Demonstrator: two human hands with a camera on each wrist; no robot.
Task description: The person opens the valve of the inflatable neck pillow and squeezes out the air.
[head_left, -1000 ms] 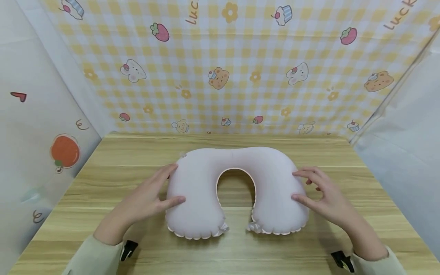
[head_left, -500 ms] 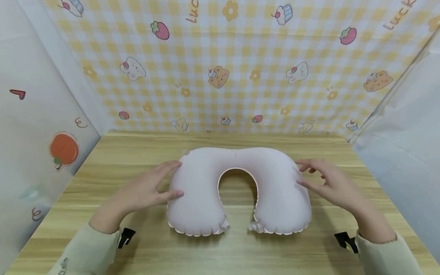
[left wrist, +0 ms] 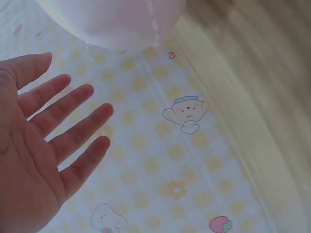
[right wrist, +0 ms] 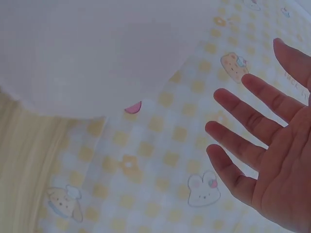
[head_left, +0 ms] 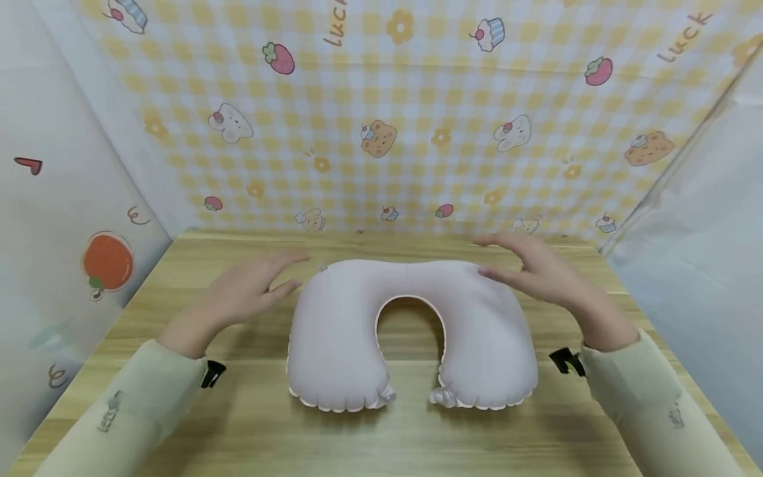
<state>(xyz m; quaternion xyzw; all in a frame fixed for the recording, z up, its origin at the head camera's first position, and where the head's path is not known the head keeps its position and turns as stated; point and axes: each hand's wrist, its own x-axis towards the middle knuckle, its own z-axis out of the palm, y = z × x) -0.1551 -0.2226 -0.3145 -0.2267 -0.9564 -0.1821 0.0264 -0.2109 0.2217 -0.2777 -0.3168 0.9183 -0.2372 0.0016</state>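
Note:
A pale pink, U-shaped inflatable neck pillow (head_left: 340,331) lies on the wooden table, puffed up, its two ends toward me. A small clear valve (head_left: 324,268) shows at its far left edge. Just off the pillow's left side is my left hand (head_left: 241,288), fingers spread and holding nothing. My right hand (head_left: 539,268) hovers by the far right part of the pillow, its thumb overlapping the pillow's edge in the head view. Both wrist views show the left palm (left wrist: 29,141) and right palm (right wrist: 286,160) with extended fingers, apart from the pillow.
The wooden table (head_left: 411,444) reaches back to a yellow checked cloth (head_left: 411,179) hung behind it. A white printed sheet (head_left: 53,218) stands at the left and a plain white one (head_left: 703,218) at the right. Black clips (head_left: 212,374) sit by the sleeves.
Both hands have come away from the pillow's sides. The left drew back to the left and farther off; the right rose toward the back edge. The pillow has barely moved.

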